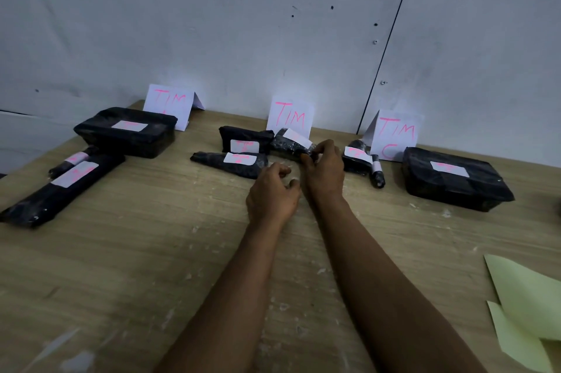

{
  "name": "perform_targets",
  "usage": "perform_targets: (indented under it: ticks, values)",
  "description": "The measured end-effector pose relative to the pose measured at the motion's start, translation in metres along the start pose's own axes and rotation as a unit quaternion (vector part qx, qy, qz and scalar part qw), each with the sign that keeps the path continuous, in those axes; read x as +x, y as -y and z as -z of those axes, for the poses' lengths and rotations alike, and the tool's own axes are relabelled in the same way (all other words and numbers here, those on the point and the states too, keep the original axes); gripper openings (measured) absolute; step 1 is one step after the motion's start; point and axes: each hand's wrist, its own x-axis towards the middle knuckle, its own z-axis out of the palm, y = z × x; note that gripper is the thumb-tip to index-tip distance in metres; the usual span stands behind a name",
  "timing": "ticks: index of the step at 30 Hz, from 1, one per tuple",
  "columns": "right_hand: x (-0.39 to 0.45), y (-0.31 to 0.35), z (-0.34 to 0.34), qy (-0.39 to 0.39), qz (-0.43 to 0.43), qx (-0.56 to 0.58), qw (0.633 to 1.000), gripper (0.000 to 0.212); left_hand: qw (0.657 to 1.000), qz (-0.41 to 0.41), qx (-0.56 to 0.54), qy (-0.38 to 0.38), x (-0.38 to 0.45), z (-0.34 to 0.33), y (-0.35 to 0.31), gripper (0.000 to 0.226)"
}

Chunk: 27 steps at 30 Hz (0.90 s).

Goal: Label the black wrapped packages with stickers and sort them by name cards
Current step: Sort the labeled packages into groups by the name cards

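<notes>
While the right hand (pixel 323 164) pinches the small labelled package (pixel 291 145) before the middle TIM card (pixel 290 115), the left hand (pixel 271 190) hovers loosely curled, holding nothing; set it flat, sticker (pixel 297 137) upward, beside its group on the surface (pixel 151 251).

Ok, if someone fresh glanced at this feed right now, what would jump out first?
Probably the three white name cards with pink lettering standing along the wall, the middle card being clearest. Next, the black wrapped packages grouped before each card, like the big box at far right. Then the right hand pinching a small package at the middle group, the left hand hovering beside it.
</notes>
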Motion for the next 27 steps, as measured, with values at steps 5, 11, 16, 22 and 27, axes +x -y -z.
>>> perform_targets:
  ticks: [5, 11, 16, 22, 27]
  values:
    - [0.001, -0.002, -0.002, 0.036, -0.010, -0.036, 0.999, 0.049, 1.000, 0.000, 0.002, 0.001, 0.000, 0.000, 0.001, 0.022]
    - [-0.001, -0.002, 0.000, 0.042, -0.022, -0.026, 0.999, 0.037, 1.000, 0.003, 0.003, 0.001, 0.001, 0.000, 0.000, 0.021]
    - [-0.004, -0.003, 0.003, 0.049, -0.005, 0.013, 0.999, 0.034, 1.000, 0.006, 0.001, 0.001, 0.001, 0.000, 0.000, 0.021]
    - [-0.009, -0.005, 0.007, 0.032, -0.006, 0.050, 0.998, 0.054, 1.000, 0.011, -0.006, 0.005, -0.001, 0.001, -0.001, 0.021]
    - [-0.008, -0.004, 0.005, 0.053, -0.022, 0.035, 0.998, 0.064, 1.000, 0.005, -0.009, 0.007, -0.001, 0.002, -0.001, 0.020]
